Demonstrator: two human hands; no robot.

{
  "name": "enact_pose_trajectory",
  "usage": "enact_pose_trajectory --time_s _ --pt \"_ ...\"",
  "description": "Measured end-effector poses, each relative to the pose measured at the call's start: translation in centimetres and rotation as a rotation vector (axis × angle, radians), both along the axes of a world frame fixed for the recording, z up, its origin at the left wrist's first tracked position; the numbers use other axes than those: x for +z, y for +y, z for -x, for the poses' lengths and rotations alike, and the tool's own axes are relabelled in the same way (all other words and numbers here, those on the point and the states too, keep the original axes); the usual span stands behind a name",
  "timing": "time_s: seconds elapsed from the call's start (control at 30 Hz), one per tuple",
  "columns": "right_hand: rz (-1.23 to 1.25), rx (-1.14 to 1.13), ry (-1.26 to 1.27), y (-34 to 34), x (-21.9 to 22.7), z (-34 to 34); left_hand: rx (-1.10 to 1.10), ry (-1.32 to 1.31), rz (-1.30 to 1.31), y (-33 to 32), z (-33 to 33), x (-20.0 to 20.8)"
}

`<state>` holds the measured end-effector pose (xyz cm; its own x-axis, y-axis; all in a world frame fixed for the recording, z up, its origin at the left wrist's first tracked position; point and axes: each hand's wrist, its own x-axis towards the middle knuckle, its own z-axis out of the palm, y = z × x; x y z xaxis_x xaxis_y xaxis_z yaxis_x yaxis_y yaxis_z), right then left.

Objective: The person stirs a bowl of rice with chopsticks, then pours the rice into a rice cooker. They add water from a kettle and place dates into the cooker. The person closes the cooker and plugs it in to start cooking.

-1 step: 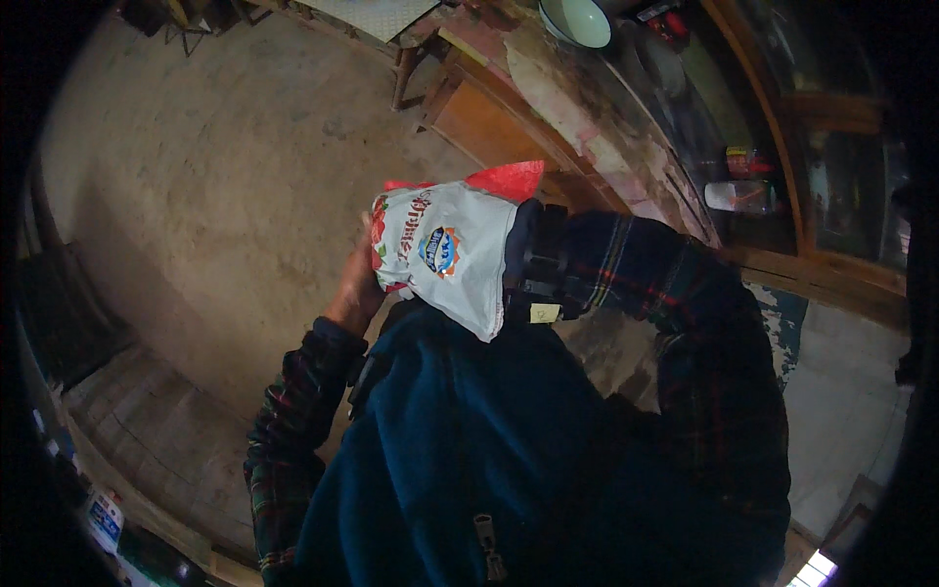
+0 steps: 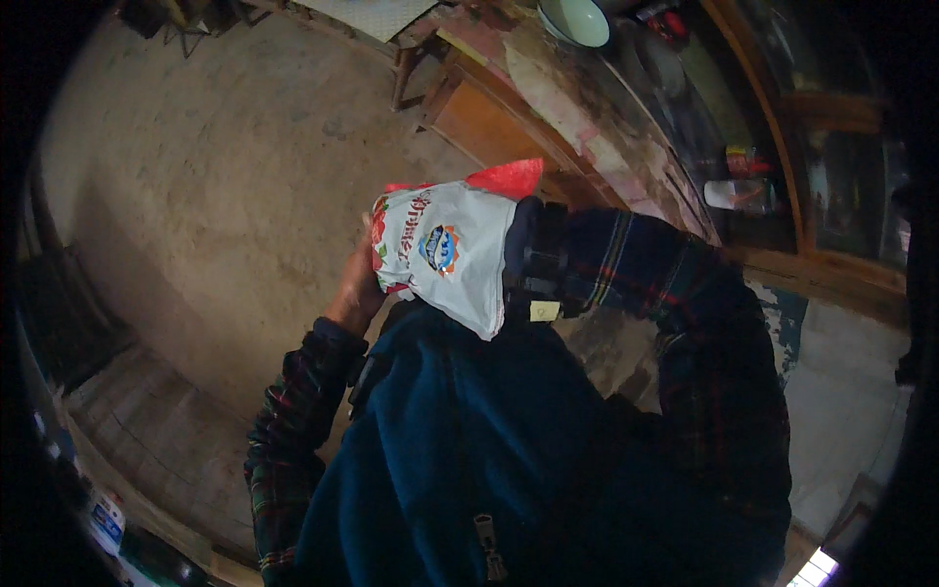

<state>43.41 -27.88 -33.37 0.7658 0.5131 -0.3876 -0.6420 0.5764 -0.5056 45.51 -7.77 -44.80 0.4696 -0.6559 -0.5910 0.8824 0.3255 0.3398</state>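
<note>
A white plastic bag (image 2: 465, 249) with red parts and printing is held up in front of my chest. My left hand (image 2: 364, 272) grips its left side, the thumb edge showing and most of the fingers hidden behind the bag. From the right, my right forearm in a dark plaid sleeve reaches into the bag's mouth, up to a black strap (image 2: 545, 256) round the wrist. The bag covers my right hand completely, so its fingers and anything they hold are hidden.
At the right stands a worn counter (image 2: 558, 98) with a wooden cabinet front (image 2: 489, 122). A pale bowl (image 2: 574, 22) sits on it. Beyond are a wooden-framed window (image 2: 851, 186) and a clear container (image 2: 740, 196). A woven bench (image 2: 161, 430) lies at lower left, on a bare floor (image 2: 245, 166).
</note>
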Motion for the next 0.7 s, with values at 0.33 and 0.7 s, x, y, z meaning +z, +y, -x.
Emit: enact_pose_trajectory --time_s 0.33,0.7 --pt "0.167 0.085 -0.042 -0.8 1.1 -0.5 0.083 -0.056 -0.011 0.3 -0.2 1.2" --pt "0.846 0.153 -0.671 0.1 1.9 -2.2 0.264 -0.206 -0.011 1.3 -0.6 -0.9"
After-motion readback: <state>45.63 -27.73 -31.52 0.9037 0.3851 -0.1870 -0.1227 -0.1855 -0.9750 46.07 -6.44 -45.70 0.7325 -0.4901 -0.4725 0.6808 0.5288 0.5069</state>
